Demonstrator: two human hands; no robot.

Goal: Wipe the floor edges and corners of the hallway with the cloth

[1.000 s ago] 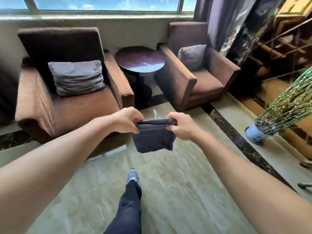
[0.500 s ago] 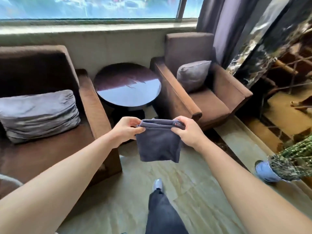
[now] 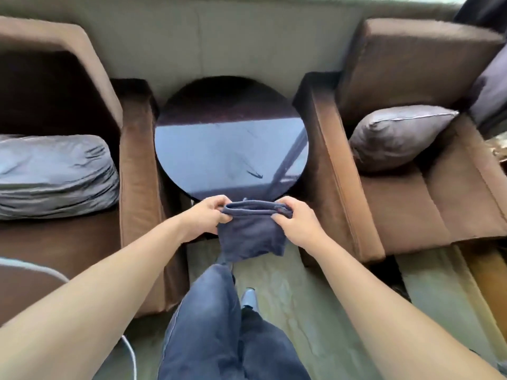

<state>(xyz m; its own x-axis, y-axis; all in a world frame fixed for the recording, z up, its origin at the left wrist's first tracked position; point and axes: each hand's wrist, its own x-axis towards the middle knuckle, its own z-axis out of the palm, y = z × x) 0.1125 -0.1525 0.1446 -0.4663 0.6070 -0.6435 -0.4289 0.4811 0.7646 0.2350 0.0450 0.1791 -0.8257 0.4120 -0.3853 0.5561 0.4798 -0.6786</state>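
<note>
A dark blue folded cloth (image 3: 251, 234) hangs in the air in front of me, just before the near rim of a round table. My left hand (image 3: 207, 216) pinches its upper left corner and my right hand (image 3: 297, 220) pinches its upper right corner, stretching the top edge between them. The cloth's lower part drapes over my raised left knee (image 3: 211, 303). Pale marble floor (image 3: 307, 311) lies below, and its edge under the table is hidden.
A dark glossy round table (image 3: 230, 138) stands against the wall between two brown armchairs (image 3: 142, 187) (image 3: 428, 193), each with a grey cushion (image 3: 55, 174) (image 3: 395, 135). My grey shoe (image 3: 248, 297) rests on the floor. A white cable (image 3: 131, 355) runs at the lower left.
I have stepped closer to the table and the view has tilted down, so the window is out of sight. Both hands still hold the cloth stretched between them.
</note>
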